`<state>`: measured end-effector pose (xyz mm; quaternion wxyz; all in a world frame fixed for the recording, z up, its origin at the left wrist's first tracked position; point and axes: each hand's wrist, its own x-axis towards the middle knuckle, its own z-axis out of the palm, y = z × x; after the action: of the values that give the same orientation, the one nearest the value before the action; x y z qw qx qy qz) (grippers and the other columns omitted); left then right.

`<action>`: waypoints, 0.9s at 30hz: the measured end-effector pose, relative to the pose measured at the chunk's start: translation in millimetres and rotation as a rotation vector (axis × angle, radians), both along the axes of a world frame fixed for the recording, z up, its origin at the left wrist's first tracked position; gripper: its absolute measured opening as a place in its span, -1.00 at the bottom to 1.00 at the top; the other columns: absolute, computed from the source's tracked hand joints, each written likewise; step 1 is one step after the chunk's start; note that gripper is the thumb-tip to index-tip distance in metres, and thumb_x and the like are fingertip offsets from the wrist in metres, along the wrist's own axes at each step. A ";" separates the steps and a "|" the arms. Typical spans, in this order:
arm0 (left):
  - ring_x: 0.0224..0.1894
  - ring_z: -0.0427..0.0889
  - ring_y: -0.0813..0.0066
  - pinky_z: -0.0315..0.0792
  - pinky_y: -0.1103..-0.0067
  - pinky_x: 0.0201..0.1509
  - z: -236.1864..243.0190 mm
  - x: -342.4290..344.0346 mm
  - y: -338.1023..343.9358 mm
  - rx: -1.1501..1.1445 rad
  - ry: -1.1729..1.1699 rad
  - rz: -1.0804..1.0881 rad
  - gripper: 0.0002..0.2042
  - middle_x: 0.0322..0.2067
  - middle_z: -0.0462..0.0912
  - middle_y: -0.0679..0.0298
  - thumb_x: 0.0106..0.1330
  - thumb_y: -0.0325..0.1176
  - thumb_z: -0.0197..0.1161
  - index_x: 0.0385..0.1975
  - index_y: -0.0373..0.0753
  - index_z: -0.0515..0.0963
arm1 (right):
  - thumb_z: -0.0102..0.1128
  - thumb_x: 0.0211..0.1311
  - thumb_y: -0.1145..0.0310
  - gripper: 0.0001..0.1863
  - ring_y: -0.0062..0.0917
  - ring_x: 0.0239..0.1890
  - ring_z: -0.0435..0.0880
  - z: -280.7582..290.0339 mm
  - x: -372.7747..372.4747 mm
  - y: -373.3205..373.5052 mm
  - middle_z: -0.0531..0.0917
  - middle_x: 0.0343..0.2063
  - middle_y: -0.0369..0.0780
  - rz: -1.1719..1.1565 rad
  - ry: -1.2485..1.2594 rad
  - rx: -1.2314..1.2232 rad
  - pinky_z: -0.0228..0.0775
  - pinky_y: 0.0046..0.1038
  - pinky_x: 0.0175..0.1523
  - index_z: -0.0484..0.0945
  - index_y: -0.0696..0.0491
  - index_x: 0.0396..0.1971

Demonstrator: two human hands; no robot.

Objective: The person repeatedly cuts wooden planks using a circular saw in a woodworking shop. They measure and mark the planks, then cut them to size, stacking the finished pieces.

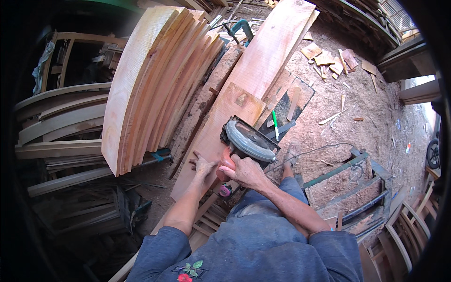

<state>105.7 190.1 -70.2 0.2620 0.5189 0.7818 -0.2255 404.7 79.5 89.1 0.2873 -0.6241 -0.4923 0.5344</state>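
Observation:
A circular saw point(251, 140) with a grey guard and an orange-red handle rests on a pale wooden plank point(213, 136). My right hand point(248, 173) is wrapped round the saw's handle, the thumb lying across it. Just left of that handle, my left hand point(203, 166) lies on the plank with its fingers spread. Whether its fingertips also touch the saw cannot be made out. The blade is hidden by the guard and body. Beyond the saw, a longer reddish plank point(270, 49) stretches toward the far end, its near part covered by the first plank.
Curved boards point(136, 89) stand stacked at the left. A teal clamp point(240, 32) sits by the far plank. Right of the saw lie a green-and-white marker point(276, 124) and a cord point(319, 146). Offcuts point(324, 58) litter the sawdust floor near a metal frame point(347, 188).

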 end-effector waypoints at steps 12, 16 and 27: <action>0.43 -0.06 -0.77 0.22 -0.14 0.44 7.3 11.4 0.4 -0.029 0.088 -0.008 0.41 0.50 -0.39 -0.47 -0.06 0.03 0.64 0.57 0.05 -0.50 | 0.12 0.35 -0.28 -0.29 0.20 -0.33 0.69 3.7 1.1 -6.9 0.66 -0.48 0.22 -0.023 -0.010 -0.021 0.52 0.10 -0.20 0.54 0.23 -0.19; 0.41 -0.09 -0.85 0.08 -0.16 0.50 3.2 5.2 -0.3 -0.045 0.040 -0.001 0.51 0.48 -0.40 -0.53 -0.18 0.23 0.67 0.58 -0.07 -0.48 | 0.12 0.36 -0.27 -0.30 0.20 -0.33 0.69 2.3 -1.9 -0.9 0.66 -0.49 0.22 -0.024 -0.020 -0.001 0.52 0.10 -0.20 0.53 0.23 -0.18; 0.45 0.14 -0.57 0.32 -0.06 0.41 -12.8 2.0 0.1 -0.115 0.273 -0.114 0.16 0.48 -0.25 -0.51 0.28 -0.11 0.39 0.57 0.10 -0.54 | 0.10 0.38 -0.27 -0.30 0.19 -0.32 0.69 -2.5 -8.9 18.0 0.66 -0.48 0.21 -0.012 -0.006 0.004 0.52 0.08 -0.18 0.53 0.23 -0.24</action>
<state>107.7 190.2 -83.1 0.1694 0.5109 0.7654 -0.3526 395.8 97.6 86.6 0.2905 -0.6280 -0.4904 0.5299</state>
